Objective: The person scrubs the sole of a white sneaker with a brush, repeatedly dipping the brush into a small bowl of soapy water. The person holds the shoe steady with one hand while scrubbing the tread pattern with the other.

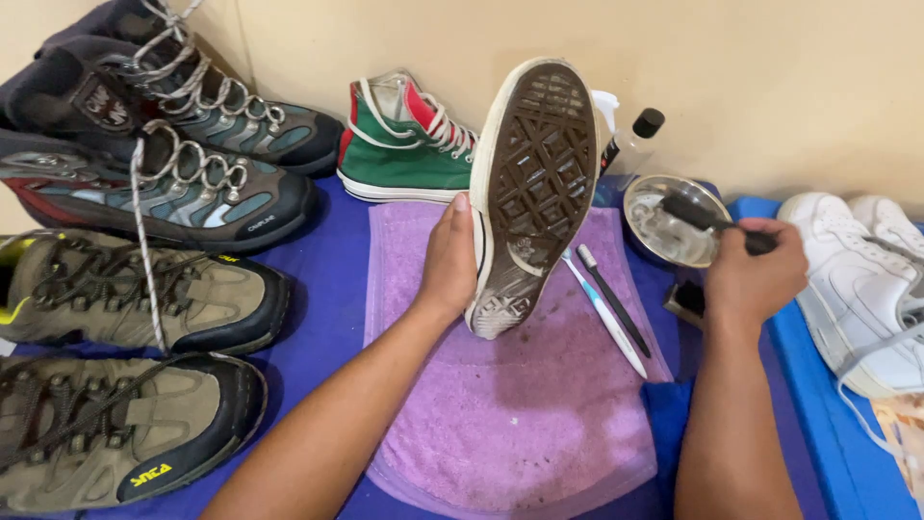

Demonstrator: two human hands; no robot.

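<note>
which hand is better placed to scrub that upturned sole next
Right, most likely. The right hand holds the black brush with its head in the metal bowl, apart from the shoe. The left hand grips the edge of the sneaker, propping its sole up over the purple towel.

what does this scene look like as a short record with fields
left hand: left hand holds an upturned sneaker, sole facing the camera
right hand: right hand holds a black brush over a metal bowl
under the sneaker: purple towel
on the towel: two toothbrushes
left side: hiking boots
behind: green sneaker
</note>
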